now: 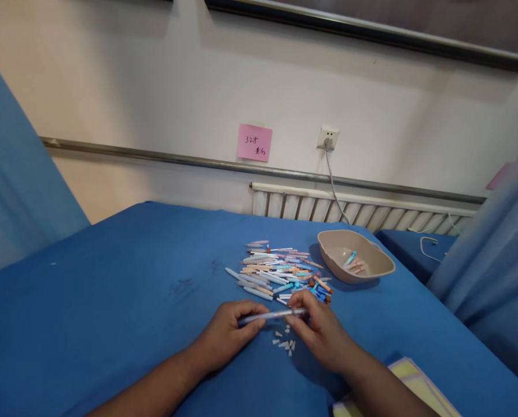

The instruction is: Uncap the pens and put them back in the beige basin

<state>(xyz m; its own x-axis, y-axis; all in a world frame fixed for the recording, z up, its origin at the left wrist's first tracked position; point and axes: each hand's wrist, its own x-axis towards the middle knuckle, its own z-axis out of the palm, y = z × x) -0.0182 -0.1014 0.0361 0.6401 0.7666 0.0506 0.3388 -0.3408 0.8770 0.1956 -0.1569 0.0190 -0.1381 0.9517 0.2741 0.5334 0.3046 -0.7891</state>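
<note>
Both hands hold one slim pale pen (272,315) level above the blue table (111,301). My left hand (226,336) pinches its left end with curled fingers. My right hand (322,330) grips the right end, fingers closed round it. Just beyond the hands lies a pile of pens and pen parts (280,272) in white, peach, blue and orange. Several small white caps (287,343) are scattered on the cloth under the pen, between the two hands.
A beige oval bowl (356,258) with a few pen pieces stands right of the pile. A yellow-edged pad (419,385) lies at the table's near right corner. Behind are a radiator (371,214), a wall socket with a cable (328,139) and a pink note (254,142).
</note>
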